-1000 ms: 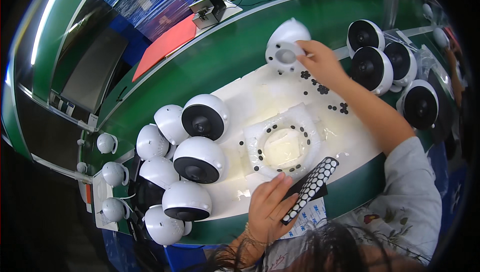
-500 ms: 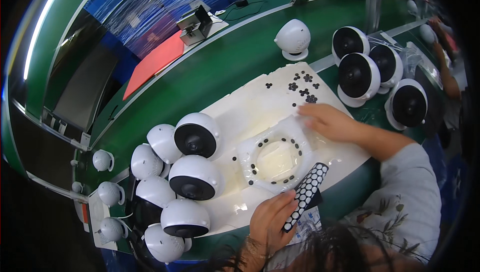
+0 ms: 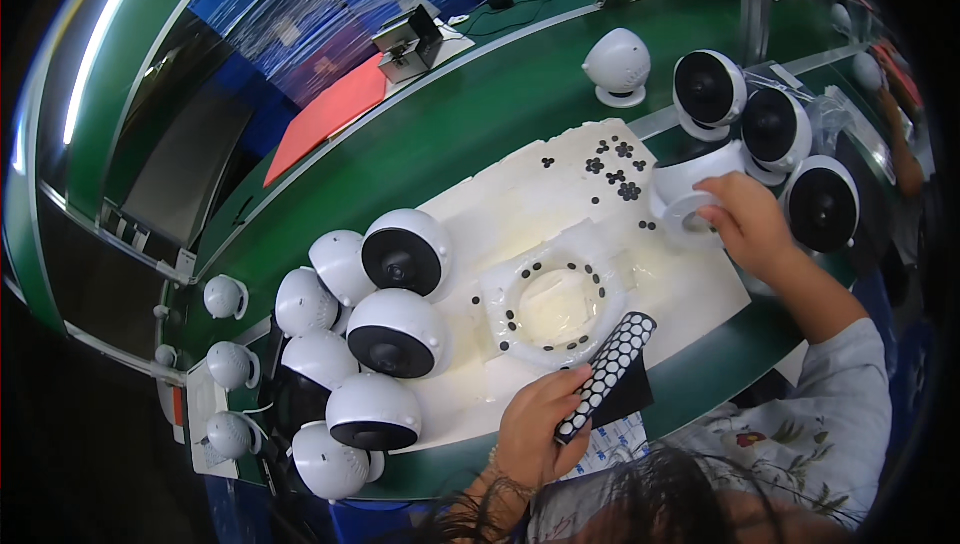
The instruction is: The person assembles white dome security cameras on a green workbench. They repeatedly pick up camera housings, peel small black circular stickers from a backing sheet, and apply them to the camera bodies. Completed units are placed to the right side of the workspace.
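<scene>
My left hand (image 3: 541,426) grips a black strip with rows of white round dots (image 3: 608,376) near the front of the bench. My right hand (image 3: 752,226) has its fingers closed on the foot of a white ball-shaped device (image 3: 688,172), which is tipped with its black face away from me. In the middle lies a white padded ring (image 3: 495,306) with several small black pads (image 3: 511,315) around its opening. Clusters of black pads (image 3: 629,191) are scattered on the cream sheet (image 3: 465,214), left of my right hand.
Several white ball-shaped devices with black faces (image 3: 400,249) crowd the left of the sheet; more (image 3: 822,206) stand at the right. One (image 3: 618,64) stands alone at the back. A metal case (image 3: 405,59) and red sheet (image 3: 325,114) lie beyond. Another person's arm (image 3: 905,159) shows far right.
My right hand has moved right from beside the padded ring and taken hold of a white ball-shaped device, now tipped over. My left hand keeps the dotted strip, nearly in place.
</scene>
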`<move>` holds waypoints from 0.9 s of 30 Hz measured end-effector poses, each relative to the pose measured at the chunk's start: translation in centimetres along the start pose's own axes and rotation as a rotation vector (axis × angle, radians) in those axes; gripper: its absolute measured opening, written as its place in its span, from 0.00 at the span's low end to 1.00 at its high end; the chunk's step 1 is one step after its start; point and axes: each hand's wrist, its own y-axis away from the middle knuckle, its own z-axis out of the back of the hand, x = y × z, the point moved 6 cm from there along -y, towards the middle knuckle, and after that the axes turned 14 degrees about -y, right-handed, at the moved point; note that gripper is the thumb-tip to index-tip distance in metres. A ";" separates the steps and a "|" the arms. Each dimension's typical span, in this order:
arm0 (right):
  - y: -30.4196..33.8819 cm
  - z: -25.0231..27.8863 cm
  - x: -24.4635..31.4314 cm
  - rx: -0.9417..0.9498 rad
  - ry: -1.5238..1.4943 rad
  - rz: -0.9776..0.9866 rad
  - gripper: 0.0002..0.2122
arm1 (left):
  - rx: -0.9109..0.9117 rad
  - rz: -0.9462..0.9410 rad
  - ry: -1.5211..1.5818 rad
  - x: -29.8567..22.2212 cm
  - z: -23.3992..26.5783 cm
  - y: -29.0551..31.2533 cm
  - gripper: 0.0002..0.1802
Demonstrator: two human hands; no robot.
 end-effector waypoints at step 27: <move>-0.2 -6.9 13.7 0.243 -0.627 0.674 0.12 | -0.176 0.165 -0.133 0.0 1.7 -0.2 0.16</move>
